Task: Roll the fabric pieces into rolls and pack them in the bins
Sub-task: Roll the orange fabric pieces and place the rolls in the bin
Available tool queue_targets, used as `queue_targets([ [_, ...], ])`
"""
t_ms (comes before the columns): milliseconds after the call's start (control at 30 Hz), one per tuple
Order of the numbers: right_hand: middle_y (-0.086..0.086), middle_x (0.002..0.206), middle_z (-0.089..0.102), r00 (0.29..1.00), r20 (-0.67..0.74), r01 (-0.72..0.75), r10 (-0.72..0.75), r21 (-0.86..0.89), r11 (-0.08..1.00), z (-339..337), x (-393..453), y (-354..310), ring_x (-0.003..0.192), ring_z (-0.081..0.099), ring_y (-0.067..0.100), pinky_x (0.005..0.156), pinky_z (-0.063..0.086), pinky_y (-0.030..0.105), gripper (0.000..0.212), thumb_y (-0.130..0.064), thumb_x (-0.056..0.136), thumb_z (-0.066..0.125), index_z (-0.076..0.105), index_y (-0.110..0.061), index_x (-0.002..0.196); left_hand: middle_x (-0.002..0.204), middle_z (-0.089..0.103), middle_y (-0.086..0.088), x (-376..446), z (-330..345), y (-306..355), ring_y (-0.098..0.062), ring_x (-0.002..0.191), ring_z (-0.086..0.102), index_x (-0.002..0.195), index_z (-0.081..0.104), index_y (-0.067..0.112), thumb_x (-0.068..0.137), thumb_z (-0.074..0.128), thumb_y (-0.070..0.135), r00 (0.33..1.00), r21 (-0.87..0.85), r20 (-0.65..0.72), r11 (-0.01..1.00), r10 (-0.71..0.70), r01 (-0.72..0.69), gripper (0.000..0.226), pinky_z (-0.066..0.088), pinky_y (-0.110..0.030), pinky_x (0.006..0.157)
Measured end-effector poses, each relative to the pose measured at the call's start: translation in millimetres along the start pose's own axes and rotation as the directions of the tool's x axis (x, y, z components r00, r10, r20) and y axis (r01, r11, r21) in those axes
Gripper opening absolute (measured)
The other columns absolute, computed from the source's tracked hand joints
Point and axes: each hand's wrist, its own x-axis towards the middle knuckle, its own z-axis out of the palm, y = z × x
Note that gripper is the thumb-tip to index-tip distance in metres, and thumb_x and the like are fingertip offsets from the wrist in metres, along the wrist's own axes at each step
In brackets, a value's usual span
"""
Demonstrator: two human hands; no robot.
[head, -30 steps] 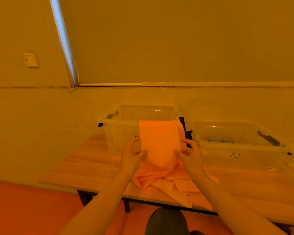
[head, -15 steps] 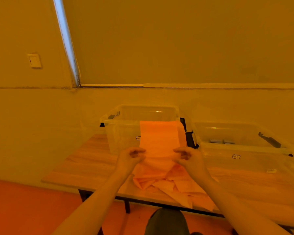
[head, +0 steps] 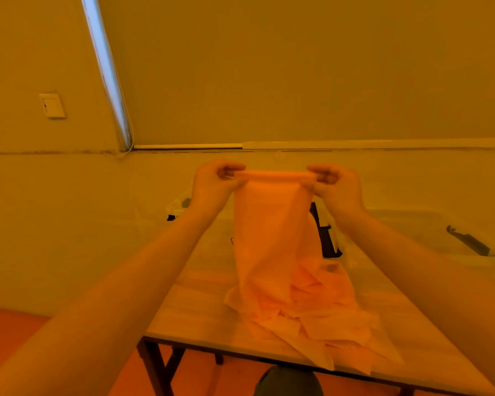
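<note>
Left bin (head: 180, 205): clear plastic, far on the surface, mostly hidden behind the left arm and fabric; contents cannot be told.
Right bin (head: 429, 224): clear, far right, dark handle at its rim; contents unclear.
Fabric piece (head: 269, 224): held up above the surface, top edge rolled, lower end trailing onto the fabric pile (head: 320, 307).
Left hand (head: 215, 184): grip pinches the roll's left end.
Right hand (head: 335, 187): grip pinches its right end.
Surface (head: 195, 310): pale wood, dark legs.
Room: plain wall, wall switch (head: 52, 105) at left.
</note>
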Motion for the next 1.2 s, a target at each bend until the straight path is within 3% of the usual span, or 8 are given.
queue_targets([
  [100, -0.001, 0.098, 0.062, 0.999, 0.015, 0.032, -0.032, 0.034, 0.999, 1, 24, -29, 0.093, 0.063, 0.015, 0.078, 0.057, 0.028, 0.032, 0.0, 0.081, 0.067, 0.063, -0.012, 0.111, 0.09, 0.064, 0.005, 23, -6, 22, -0.003, 0.076, 0.057, 0.097, 0.068, 0.019, 0.08, 0.072, 0.01, 0.998, -0.028, -0.045, 0.999, 0.045, -0.047, 0.019, 0.048, -0.012, 0.059],
  [233, 0.004, 0.105, 0.062, 0.994, 0.021, 0.105, -0.105, 0.018, 0.994, -2, 56, -64, 0.092, 0.062, 0.014, 0.075, 0.057, 0.023, 0.035, -0.002, 0.081, 0.068, 0.061, -0.013, 0.114, 0.084, 0.063, 0.003, 53, -15, 52, -0.002, 0.071, 0.058, 0.103, 0.067, 0.007, 0.082, 0.069, 0.006, 0.995, -0.105, -0.07, 0.992, 0.068, -0.075, 0.022, 0.051, -0.015, 0.065],
  [433, -0.002, 0.074, 0.058, 0.975, -0.033, 0.22, -0.218, 0.042, 0.975, -1, 98, -104, 0.06, 0.058, 0.0, 0.058, 0.048, 0.013, 0.04, 0.002, 0.075, 0.073, 0.063, -0.007, 0.112, 0.081, 0.065, -0.002, 95, -17, 78, -0.007, 0.068, 0.062, 0.1, 0.065, 0.004, 0.081, 0.07, 0.001, 0.987, -0.252, -0.139, 0.962, 0.074, -0.108, 0.02, 0.05, -0.015, 0.059],
  [633, -0.001, 0.073, 0.059, 0.988, -0.062, 0.145, -0.144, 0.012, 0.989, -2, 109, -76, 0.054, 0.058, -0.003, 0.054, 0.047, 0.013, 0.036, -0.001, 0.076, 0.073, 0.061, -0.004, 0.11, 0.086, 0.063, -0.002, 97, -1, 58, -0.012, 0.076, 0.063, 0.105, 0.063, 0.004, 0.082, 0.069, 0.001, 0.995, -0.236, -0.102, 0.971, 0.008, -0.032, 0.024, 0.055, -0.017, 0.061],
  [833, 0.008, 0.107, 0.064, 0.998, 0.04, -0.044, 0.048, -0.092, 0.995, -4, 90, -1, 0.096, 0.061, 0.018, 0.082, 0.051, 0.027, 0.036, -0.002, 0.082, 0.067, 0.06, -0.013, 0.116, 0.092, 0.065, -0.009, 86, 29, -9, -0.016, 0.075, 0.064, 0.104, 0.064, 0.008, 0.081, 0.069, 0.001, 0.988, -0.087, -0.041, 0.986, -0.147, 0.143, 0.025, 0.054, -0.02, 0.062],
  [933, 0.009, 0.111, 0.062, 0.992, 0.069, -0.1, 0.108, -0.106, 0.989, 2, 81, 23, 0.1, 0.06, 0.019, 0.081, 0.05, 0.025, 0.036, 0.001, 0.083, 0.064, 0.06, -0.01, 0.117, 0.102, 0.066, -0.012, 87, 41, -40, -0.021, 0.084, 0.066, 0.103, 0.064, 0.015, 0.08, 0.07, 0.003, 0.976, -0.032, -0.042, 0.976, -0.215, 0.214, 0.026, 0.056, -0.026, 0.07],
  [1067, 0.011, 0.113, 0.061, 0.977, 0.096, -0.181, 0.192, -0.11, 0.977, 8, 81, 45, 0.099, 0.059, 0.019, 0.088, 0.052, 0.031, 0.037, 0.002, 0.083, 0.065, 0.061, -0.01, 0.118, 0.111, 0.062, -0.008, 83, 52, -61, -0.017, 0.094, 0.061, 0.114, 0.06, 0.016, 0.082, 0.067, 0.001, 0.968, 0.033, -0.025, 0.967, -0.251, 0.252, 0.035, 0.049, -0.019, 0.065],
  [1200, 0.007, 0.114, 0.057, 0.953, 0.196, -0.195, 0.23, -0.181, 0.964, 8, 80, 63, 0.098, 0.056, 0.015, 0.071, 0.05, 0.017, 0.045, 0.001, 0.084, 0.065, 0.055, -0.01, 0.126, 0.13, 0.053, -0.01, 78, 60, -72, -0.018, 0.103, 0.055, 0.134, 0.047, 0.019, 0.086, 0.063, 0.002, 0.936, 0.052, 0.115, 0.943, -0.334, 0.33, 0.053, 0.047, -0.019, 0.065],
])
